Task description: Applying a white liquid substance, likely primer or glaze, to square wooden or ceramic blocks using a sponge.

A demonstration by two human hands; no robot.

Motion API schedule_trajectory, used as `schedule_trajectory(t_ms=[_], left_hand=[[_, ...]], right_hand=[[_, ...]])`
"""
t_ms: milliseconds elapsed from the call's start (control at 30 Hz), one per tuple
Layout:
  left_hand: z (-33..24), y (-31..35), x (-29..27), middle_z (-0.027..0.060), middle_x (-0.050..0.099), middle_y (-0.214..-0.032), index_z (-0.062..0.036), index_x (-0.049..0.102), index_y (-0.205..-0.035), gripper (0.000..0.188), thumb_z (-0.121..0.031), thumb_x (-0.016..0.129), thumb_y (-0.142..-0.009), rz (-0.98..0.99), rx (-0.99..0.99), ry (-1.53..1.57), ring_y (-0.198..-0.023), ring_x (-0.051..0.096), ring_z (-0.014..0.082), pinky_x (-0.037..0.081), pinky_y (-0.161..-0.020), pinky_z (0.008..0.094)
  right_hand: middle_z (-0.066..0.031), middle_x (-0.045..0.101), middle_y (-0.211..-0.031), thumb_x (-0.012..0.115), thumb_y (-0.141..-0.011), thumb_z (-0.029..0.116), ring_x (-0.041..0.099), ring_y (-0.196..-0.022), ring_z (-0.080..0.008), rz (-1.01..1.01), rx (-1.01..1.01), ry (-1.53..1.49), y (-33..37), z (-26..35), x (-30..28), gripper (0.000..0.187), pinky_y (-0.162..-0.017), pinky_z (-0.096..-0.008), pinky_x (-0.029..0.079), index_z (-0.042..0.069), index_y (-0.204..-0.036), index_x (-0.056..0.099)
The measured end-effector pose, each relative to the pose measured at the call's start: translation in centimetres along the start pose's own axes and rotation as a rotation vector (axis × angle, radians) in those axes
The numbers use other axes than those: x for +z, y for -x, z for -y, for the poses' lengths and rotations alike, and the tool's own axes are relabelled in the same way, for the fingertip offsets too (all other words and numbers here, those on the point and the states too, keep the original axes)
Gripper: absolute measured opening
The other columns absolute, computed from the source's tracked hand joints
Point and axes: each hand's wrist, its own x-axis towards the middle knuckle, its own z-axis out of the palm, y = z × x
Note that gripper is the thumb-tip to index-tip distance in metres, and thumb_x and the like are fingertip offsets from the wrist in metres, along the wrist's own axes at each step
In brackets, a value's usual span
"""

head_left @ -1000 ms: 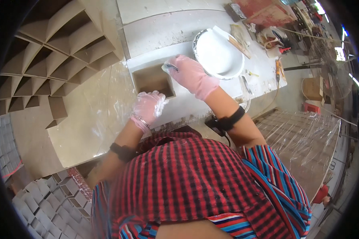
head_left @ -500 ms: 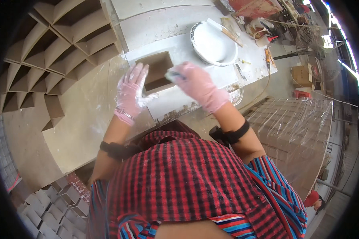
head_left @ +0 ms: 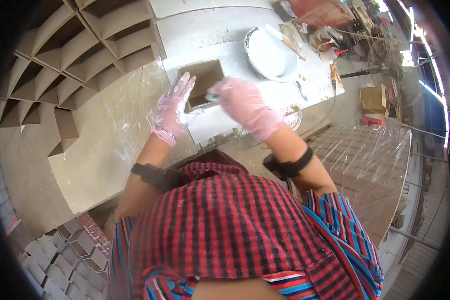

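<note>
Head view | box (head_left: pixel 205 75): brown, rectangular, open-topped, shaded inside; on white board (head_left: pixel 205 129), beyond both hands | left hand (head_left: pixel 173 111): fingers extended, thumb spread, at box's left side | right hand (head_left: pixel 241 103): fingers curled around small blurred item (head_left: pixel 213 95), near box's right side

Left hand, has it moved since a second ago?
Yes. Against the white basin, the left hand has shifted left and forward, now at the left edge of the box.
</note>
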Motion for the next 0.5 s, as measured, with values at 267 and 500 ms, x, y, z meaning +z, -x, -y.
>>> schedule_trajectory(t_ms=[267, 500], left_hand=[[-0.1, 0.4, -0.2, 0.0033, 0.028, -0.14, -0.016, 0.03, -0.134, 0.079, -0.033, 0.068, -0.066, -0.013, 0.009, 0.012, -0.127, 0.029, 0.0247, 0.033, -0.097, 0.042], [-0.6, 0.1, -0.6, 0.0033, 0.028, -0.14, -0.0155, 0.03, -0.134, 0.081, -0.032, 0.069, -0.066, 0.012, -0.009, 0.043, -0.127, 0.03, 0.0228, 0.033, -0.098, 0.039]], right_hand=[[-0.0093, 0.061, -0.08, 0.05, -0.079, 0.012, 0.06, -0.07, -0.0224, 0.013, 0.018, 0.126, 0.2, -0.2, 0.2, 0.015, -0.063, -0.0339, 0.048, 0.014, -0.085, 0.064], [-0.0101, 0.058, -0.076, 0.05, -0.078, 0.012, 0.059, -0.073, -0.0253, -0.011, -0.22, 0.043, -0.2, 1.2, -0.1, 0.016, -0.065, -0.0349, 0.048, 0.013, -0.085, 0.063]])
